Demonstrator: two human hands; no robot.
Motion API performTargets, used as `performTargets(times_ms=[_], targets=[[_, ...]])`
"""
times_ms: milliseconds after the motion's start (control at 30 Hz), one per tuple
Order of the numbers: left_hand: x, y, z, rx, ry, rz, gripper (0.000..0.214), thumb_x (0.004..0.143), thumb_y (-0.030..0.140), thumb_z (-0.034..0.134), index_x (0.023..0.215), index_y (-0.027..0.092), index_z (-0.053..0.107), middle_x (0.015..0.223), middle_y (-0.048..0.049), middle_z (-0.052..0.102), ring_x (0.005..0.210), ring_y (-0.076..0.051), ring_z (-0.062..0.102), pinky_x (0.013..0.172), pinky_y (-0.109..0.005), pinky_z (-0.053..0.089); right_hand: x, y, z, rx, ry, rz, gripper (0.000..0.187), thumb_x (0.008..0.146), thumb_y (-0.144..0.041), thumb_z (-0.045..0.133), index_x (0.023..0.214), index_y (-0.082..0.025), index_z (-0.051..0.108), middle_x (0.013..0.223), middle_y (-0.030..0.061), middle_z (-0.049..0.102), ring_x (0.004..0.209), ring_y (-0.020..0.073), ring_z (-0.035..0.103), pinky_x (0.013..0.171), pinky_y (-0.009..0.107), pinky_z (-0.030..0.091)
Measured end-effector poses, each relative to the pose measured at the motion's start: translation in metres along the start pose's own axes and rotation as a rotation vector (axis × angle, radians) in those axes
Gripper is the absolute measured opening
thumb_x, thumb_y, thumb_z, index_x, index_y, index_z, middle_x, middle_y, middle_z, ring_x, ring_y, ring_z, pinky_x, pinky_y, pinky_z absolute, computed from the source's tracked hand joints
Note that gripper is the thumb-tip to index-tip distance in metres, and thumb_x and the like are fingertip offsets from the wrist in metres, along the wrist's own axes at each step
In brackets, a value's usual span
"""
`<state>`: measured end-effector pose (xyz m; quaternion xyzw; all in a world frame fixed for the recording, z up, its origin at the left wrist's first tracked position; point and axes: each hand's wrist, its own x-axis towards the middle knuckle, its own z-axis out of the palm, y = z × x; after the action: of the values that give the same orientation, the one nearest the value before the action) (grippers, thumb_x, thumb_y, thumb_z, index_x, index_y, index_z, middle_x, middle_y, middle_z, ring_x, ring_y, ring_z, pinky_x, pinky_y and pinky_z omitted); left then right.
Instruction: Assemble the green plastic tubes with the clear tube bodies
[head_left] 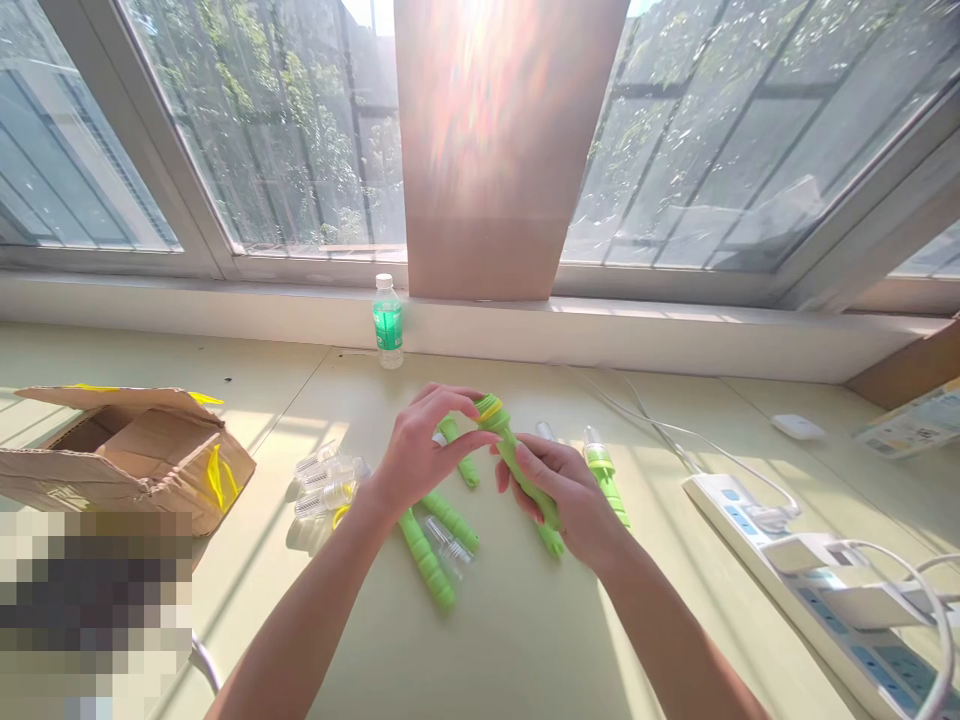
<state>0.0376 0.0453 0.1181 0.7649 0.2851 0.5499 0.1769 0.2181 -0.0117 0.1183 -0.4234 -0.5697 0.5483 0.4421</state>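
Thing in hand: a green handle (516, 455), held up off the counter (525, 630) between both my hands.
Long axis: slanted, with its ribbed head (491, 410) up, away from me and to the left, and its tail low, toward me and to the right.
Right hand (574, 500): closed round the lower shaft, my fingers (529, 470) wrapped over it and bearing its weight.
Left hand (412, 455): comes in from the left, fingers (459, 393) narrowed to a pinch on the head, thumb below and forefinger above.
Nearer hand to the head: the left; the right sits further down the shaft.
On the counter under my hands: loose green handles (429, 562), a fitted piece (604, 472) just right of my right hand, and clear caps (326, 478) to the left.
Further off: cardboard box (135, 450) on the far left, bottle (388, 322) by the window ledge, power strip (814, 585) on the right.
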Motion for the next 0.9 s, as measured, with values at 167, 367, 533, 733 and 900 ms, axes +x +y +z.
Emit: performTargets(times_ms=[167,367,533,733,900], targets=[[0.0006,0.0017,-0.0008,0.002,-0.042,-0.013,0.023,0.075,0.026,0.076,0.088,0.021,0.057,0.103,-0.0056,0.071,0.097,-0.02,0.067,0.076,-0.032,0.056,0.0002,0.0021,0.0028,0.072,0.005,0.05,0.025,0.092,-0.044,0.055,0.092,-0.019,0.058,0.07,0.001,0.065,0.035,0.0038,0.036,0.036,0.022,0.021],[0.0001,0.0061,0.0008,0.006,-0.002,-0.022,0.02,0.077,0.025,0.075,0.083,0.02,0.056,0.101,-0.0055,0.072,0.095,-0.019,0.067,0.042,-0.018,0.041,0.001,0.0005,0.0044,0.052,0.038,0.086,0.027,0.086,-0.042,0.065,0.098,-0.02,0.055,0.068,-0.0004,0.066,0.032,0.0021,0.033,0.033,0.019,0.022],[-0.0001,0.0052,0.0026,0.02,0.043,0.013,0.022,0.074,0.024,0.077,0.084,0.02,0.058,0.099,-0.0063,0.072,0.093,-0.02,0.068,0.041,-0.019,0.04,0.0007,0.001,0.0045,0.051,0.055,0.094,0.029,0.083,-0.041,0.068,0.095,-0.023,0.05,0.067,-0.0022,0.067,0.031,0.0029,0.035,0.03,0.017,0.021],[-0.0003,0.0059,0.004,0.041,0.056,0.005,0.02,0.074,0.026,0.077,0.079,0.02,0.059,0.096,-0.0063,0.073,0.094,-0.019,0.067,0.041,-0.018,0.041,0.0009,-0.0024,0.0037,-0.004,0.101,0.03,0.026,0.086,-0.044,0.065,0.092,-0.02,0.056,0.076,0.0025,0.069,0.047,0.0098,0.054,0.04,0.022,0.038],[-0.0009,0.0045,0.0061,0.078,0.105,0.037,0.021,0.072,0.026,0.079,0.078,0.02,0.059,0.094,-0.0047,0.073,0.091,-0.019,0.067,0.063,-0.027,0.054,0.0003,-0.006,0.0066,-0.16,0.129,-0.024,0.028,0.091,-0.047,0.055,0.091,-0.019,0.062,0.079,0.0039,0.068,0.055,0.0115,0.055,0.05,0.025,0.043]])
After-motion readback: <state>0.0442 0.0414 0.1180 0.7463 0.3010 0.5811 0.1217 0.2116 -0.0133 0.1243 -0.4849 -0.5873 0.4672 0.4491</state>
